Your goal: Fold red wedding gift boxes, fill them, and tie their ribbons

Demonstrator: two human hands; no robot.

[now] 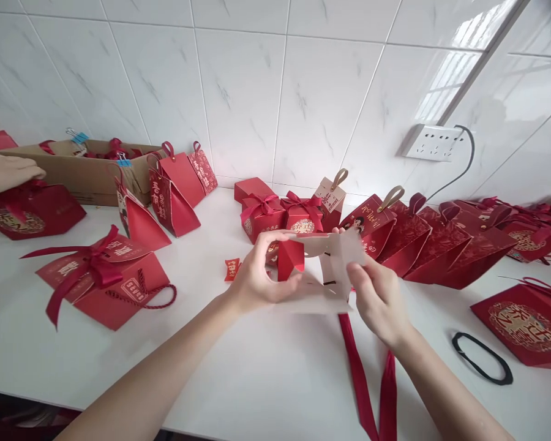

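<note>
Above the middle of the table, a partly folded gift box [312,301] is held up between both hands, its white inside facing me. My left hand [262,269] curls round its left side, where a red panel shows. At the right end, my right hand [380,297] pinches the white card between thumb and fingers; the edge there is blurred. A dark red ribbon [356,367] hangs below the box in two tails; its upper part is hidden. Just beyond lie finished red boxes with bows [303,211] and a small red packet [232,269].
Another person's hand [9,171] rests on a red box [32,211] at the far left. Nearby stand a cardboard tray [73,174] and a bow-tied box [105,275]. Handled red boxes [417,239] line the back right. A black band [482,358] lies near the right edge.
</note>
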